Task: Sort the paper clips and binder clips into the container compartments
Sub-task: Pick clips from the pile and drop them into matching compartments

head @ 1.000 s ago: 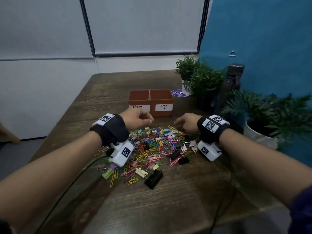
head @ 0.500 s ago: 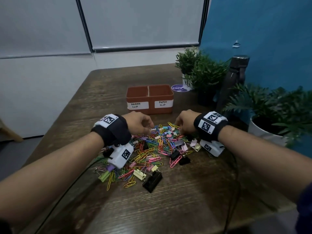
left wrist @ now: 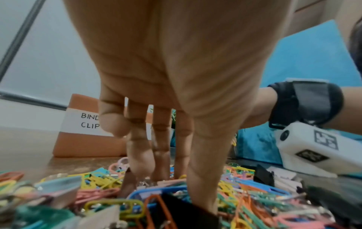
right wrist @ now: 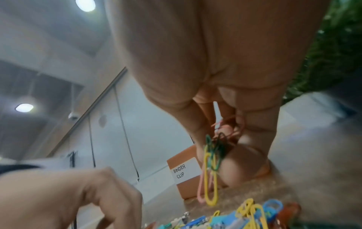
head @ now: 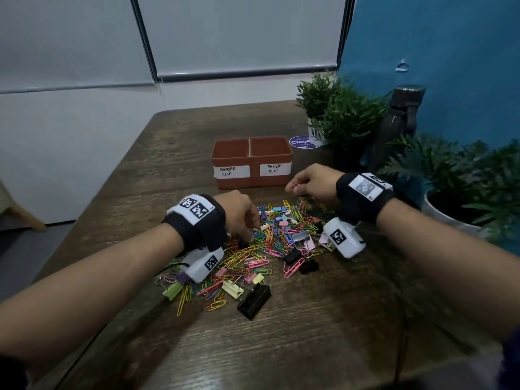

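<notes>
A terracotta two-compartment container [head: 251, 180] stands beyond the pile, labelled BINDER CLIP on the left and PAPER CLIP on the right. A heap of coloured paper clips and binder clips [head: 277, 239] covers the table's middle. My right hand [head: 294, 188] hovers above the heap's far right edge, just before the PAPER CLIP label. It pinches a tangled bunch of paper clips [right wrist: 211, 182], yellow, green and pink, that dangles below the right hand [right wrist: 221, 139]. My left hand [head: 250, 235] points down into the heap's left side. Its straight fingers [left wrist: 140, 167] and thumb touch clips.
Potted plants [head: 346, 114] and a dark stand [head: 399, 122] crowd the right side, with a white pot [head: 447, 215] near my right forearm. A large black binder clip [head: 254, 301] lies nearest me. A round blue sticker [head: 299, 142] sits behind the container [left wrist: 78, 139].
My right hand has risen off the heap toward the container with a bunch of paper clips. My left hand has dropped lower into the heap's left side.
</notes>
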Action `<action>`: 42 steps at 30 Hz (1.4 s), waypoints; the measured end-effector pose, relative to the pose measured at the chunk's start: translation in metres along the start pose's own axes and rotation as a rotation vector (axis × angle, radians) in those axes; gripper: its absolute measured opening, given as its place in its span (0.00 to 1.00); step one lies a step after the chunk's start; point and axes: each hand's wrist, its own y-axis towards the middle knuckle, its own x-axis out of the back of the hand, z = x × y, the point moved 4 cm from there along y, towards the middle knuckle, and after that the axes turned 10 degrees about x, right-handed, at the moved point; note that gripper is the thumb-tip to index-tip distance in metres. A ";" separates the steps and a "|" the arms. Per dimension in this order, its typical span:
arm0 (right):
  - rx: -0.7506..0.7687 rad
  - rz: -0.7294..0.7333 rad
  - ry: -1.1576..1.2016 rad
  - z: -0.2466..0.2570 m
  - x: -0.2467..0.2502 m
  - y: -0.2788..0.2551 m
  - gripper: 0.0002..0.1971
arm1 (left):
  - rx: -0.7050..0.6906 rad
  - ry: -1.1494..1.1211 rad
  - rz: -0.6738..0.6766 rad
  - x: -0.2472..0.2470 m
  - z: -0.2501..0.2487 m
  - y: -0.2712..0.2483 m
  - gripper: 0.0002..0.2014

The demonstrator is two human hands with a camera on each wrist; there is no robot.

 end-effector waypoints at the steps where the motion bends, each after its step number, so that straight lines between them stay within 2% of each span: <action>1: -0.019 0.002 0.074 -0.003 -0.002 -0.001 0.10 | -0.016 0.017 -0.011 -0.002 -0.001 0.000 0.12; 5: -0.092 -0.060 0.339 -0.018 -0.005 -0.001 0.12 | -0.077 0.074 -0.061 -0.005 -0.003 0.000 0.05; 7: -0.188 -0.125 0.494 -0.027 -0.002 -0.001 0.12 | -0.109 0.043 -0.081 -0.004 -0.002 -0.001 0.05; 12: -0.352 -0.179 0.508 -0.044 0.005 -0.006 0.05 | -0.094 -0.208 -0.127 0.011 0.007 -0.002 0.08; 16: -0.370 -0.121 0.511 -0.039 -0.001 -0.010 0.04 | -0.121 -0.652 -0.068 0.022 0.015 0.000 0.04; 18: -0.378 -0.074 0.453 -0.035 -0.004 -0.011 0.10 | -0.103 -0.863 -0.042 0.026 0.017 -0.001 0.06; 21: -0.339 -0.018 0.154 -0.028 -0.004 -0.012 0.18 | -0.075 -1.258 0.026 0.027 0.020 -0.005 0.13; 23: -0.261 0.033 -0.051 -0.020 -0.005 -0.012 0.19 | -0.111 -1.488 0.099 0.028 0.020 -0.009 0.12; 26: -0.199 0.082 -0.176 -0.015 -0.006 -0.013 0.20 | -0.124 -1.679 0.195 0.025 0.024 -0.010 0.13; 28: -0.213 0.070 -0.118 -0.018 -0.006 -0.013 0.19 | -0.099 -1.640 0.218 0.021 0.025 -0.007 0.20; 31: -0.196 0.046 -0.109 -0.021 -0.005 -0.012 0.20 | 0.008 -1.408 0.139 0.016 0.027 -0.003 0.24; 36: -0.178 0.015 -0.213 -0.025 -0.001 -0.012 0.20 | 0.146 -1.013 -0.086 0.017 0.037 0.000 0.22; 39: -0.206 0.022 -0.249 -0.023 -0.001 -0.016 0.19 | 0.152 -0.944 -0.074 0.018 0.045 -0.001 0.18; 42: -0.228 0.060 -0.279 -0.022 -0.008 -0.019 0.18 | 0.159 -0.779 -0.119 0.019 0.045 -0.003 0.14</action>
